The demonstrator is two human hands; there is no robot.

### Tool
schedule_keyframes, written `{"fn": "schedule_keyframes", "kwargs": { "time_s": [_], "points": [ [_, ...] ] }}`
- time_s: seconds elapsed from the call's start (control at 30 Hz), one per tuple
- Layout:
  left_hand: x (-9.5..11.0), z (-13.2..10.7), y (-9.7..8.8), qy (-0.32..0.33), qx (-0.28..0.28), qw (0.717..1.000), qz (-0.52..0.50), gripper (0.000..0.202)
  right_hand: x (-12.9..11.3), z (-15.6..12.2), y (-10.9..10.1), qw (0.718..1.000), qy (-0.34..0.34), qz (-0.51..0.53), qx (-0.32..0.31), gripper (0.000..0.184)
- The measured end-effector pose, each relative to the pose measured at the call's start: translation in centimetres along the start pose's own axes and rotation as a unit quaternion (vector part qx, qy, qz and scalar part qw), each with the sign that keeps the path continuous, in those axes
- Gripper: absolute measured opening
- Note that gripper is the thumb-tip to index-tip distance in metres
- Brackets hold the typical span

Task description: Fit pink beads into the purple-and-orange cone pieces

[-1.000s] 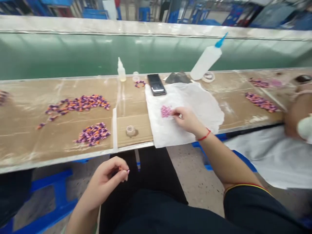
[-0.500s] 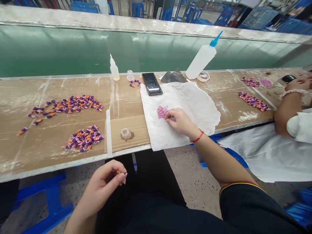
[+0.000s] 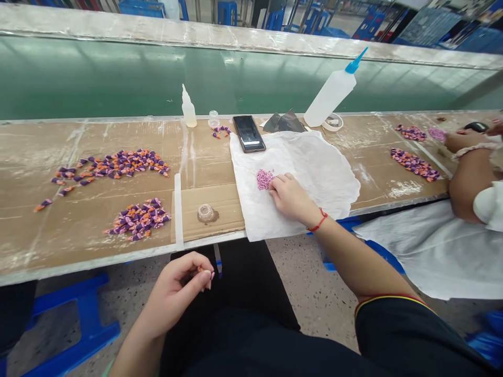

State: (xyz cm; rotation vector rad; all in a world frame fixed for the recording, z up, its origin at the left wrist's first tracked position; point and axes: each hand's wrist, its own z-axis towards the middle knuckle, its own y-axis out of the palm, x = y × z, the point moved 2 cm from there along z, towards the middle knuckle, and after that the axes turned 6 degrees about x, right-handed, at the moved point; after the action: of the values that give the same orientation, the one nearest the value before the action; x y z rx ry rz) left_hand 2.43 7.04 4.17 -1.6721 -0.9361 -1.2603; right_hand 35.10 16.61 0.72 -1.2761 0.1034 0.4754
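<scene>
My left hand, held low over my lap in front of the table edge, is closed in a pinch on a small orange, pink and purple piece; most of it is hidden by the fingers. My right hand rests on a white cloth at the edge of a little heap of pink beads. Its fingers are drawn together and bent downward, and their tips are hidden, so I cannot make out what is between them. A small clear pot sits on cardboard between the hands.
Two piles of purple, orange and pink pieces lie at left. A dropper bottle, a phone, a large leaning bottle and a tape roll line the back. At right, another person's forearm reaches over the table.
The view has shifted slightly. My left hand has moved a little to the right with the small piece still pinched. My right hand stays at the beads, its fingertips now tucked more out of sight.
</scene>
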Motion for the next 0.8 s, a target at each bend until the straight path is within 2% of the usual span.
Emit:
{"fn": "schedule_keyframes", "kwargs": {
  "time_s": [0.13, 0.3, 0.43, 0.53, 0.8],
  "points": [
    [1.1, 1.4, 1.0, 0.03, 0.028, 0.999, 0.025, 0.02, -1.6, -0.4, -0.6, 0.999, -0.03, 0.019, -0.002, 0.014],
    [2.8, 4.4, 3.1, 0.096, 0.059, 0.99, 0.08, 0.016, -7.2, -1.9, -3.2, 0.988, -0.108, 0.108, -0.026, 0.018],
    [3.5, 6.0, 4.5, 0.159, 0.049, 0.981, 0.096, 0.015, -10.9, -2.6, -4.8, 0.97, -0.164, 0.173, -0.038, 0.018],
    [3.5, 6.0, 4.8, 0.171, 0.034, 0.982, 0.078, 0.016, -11.9, -2.6, -5.0, 0.968, -0.181, 0.167, -0.035, 0.018],
    [3.4, 5.5, 4.5, 0.154, 0.016, 0.987, 0.044, 0.019, -12.7, -2.5, -4.7, 0.968, -0.218, 0.118, -0.025, 0.021]
  ]
}}
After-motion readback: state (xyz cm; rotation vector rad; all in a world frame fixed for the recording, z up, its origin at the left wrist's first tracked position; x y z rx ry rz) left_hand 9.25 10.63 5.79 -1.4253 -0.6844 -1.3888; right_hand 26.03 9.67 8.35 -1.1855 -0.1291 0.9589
